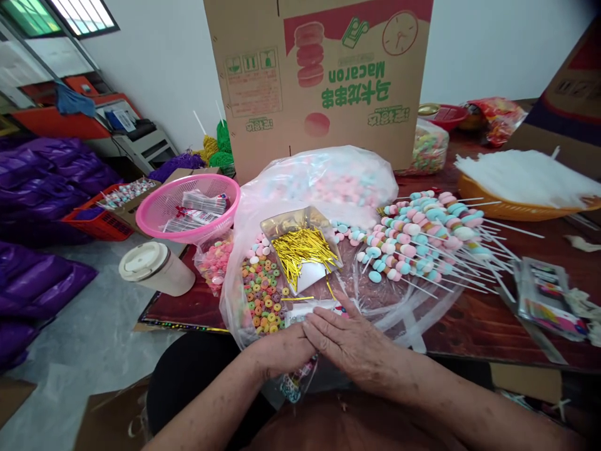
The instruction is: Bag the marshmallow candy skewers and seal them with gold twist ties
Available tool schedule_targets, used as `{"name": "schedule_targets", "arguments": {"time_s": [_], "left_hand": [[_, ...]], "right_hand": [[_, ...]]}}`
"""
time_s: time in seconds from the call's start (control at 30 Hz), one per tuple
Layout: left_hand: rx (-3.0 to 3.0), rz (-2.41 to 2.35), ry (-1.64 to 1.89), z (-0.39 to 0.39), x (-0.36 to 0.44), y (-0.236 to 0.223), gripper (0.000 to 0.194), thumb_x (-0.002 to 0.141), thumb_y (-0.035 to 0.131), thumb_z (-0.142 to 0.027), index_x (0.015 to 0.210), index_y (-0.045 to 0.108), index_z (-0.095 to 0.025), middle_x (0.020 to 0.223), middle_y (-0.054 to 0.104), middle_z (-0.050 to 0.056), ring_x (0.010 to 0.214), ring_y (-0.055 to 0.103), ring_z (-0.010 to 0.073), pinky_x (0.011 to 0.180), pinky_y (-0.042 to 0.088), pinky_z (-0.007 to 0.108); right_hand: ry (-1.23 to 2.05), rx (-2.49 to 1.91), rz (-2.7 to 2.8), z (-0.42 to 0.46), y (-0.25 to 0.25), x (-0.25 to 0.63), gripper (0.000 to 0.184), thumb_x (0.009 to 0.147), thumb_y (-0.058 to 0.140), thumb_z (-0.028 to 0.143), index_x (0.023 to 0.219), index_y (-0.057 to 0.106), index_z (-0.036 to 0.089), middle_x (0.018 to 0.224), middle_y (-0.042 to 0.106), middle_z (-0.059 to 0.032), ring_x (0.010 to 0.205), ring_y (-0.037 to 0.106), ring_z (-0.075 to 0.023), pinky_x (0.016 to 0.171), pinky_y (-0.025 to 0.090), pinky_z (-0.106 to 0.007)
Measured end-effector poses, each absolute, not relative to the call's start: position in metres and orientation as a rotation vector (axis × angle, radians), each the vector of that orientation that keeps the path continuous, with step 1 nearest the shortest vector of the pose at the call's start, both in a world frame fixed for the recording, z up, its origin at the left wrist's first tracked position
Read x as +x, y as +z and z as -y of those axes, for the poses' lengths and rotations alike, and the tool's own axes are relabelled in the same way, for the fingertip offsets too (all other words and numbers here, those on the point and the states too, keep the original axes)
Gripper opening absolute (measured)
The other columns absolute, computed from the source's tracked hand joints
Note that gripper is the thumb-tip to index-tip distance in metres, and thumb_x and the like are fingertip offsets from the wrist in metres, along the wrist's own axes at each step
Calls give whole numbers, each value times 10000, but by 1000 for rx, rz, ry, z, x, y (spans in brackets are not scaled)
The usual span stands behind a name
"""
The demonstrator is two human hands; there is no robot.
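Observation:
My left hand [286, 346] is closed around a small clear printed plastic bag [295, 383], whose lower end hangs below my fingers. My right hand [352, 347] lies across the left fingertips, its fingers pressed together and hiding what they pinch. Just beyond my hands is a flat white printed wrapper [300, 311]. A loose gold twist tie [297, 299] rests by it. Many more gold ties [305, 249] fill an open-topped box [282, 225]. To its left are colourful ring candies [265, 300] on a clear plastic sheet [399, 313].
Marshmallow skewers [422, 235] are piled at right, near an orange basket [507, 203] of white sticks and flat plastic packets [547, 297]. A bulky marshmallow bag [328, 178] sits before the cardboard box [319, 81]. A pink basket [145, 219] and lidded cup [159, 266] stand left.

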State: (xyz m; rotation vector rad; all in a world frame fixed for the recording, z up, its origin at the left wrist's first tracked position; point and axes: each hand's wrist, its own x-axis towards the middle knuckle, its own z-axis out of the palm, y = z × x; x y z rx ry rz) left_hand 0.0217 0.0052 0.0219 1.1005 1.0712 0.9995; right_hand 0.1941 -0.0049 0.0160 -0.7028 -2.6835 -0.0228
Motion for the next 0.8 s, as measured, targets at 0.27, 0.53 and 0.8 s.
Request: {"name": "schedule_targets", "arguments": {"time_s": [0.27,0.53,0.8], "left_hand": [[1156,-710,56,-16,9,32,275,766,554,-437,643,622,-201,575,599,24,491,557,168,529,463,297],[2641,-962,-169,-14,4,44,145,803,476,-212,893,574,-154,831,650,85,724,600,225,636,468,329],[1771,-1452,932,-6,-6,11,159,785,521,-268,742,638,-171,668,612,37,621,566,155,565,446,251]], "right_hand": [[-144,-637,2798,9,19,194,218,855,398,117,993,567,110,844,609,-81,796,515,-213,894,357,-470],[1357,-1282,2204,9,-5,179,233,853,325,221,670,463,178,555,490,-3,496,460,-130,524,419,-278],[928,-1727,1927,-43,-10,189,284,871,352,323,715,533,168,711,571,-53,665,531,-154,621,422,-267]]}}
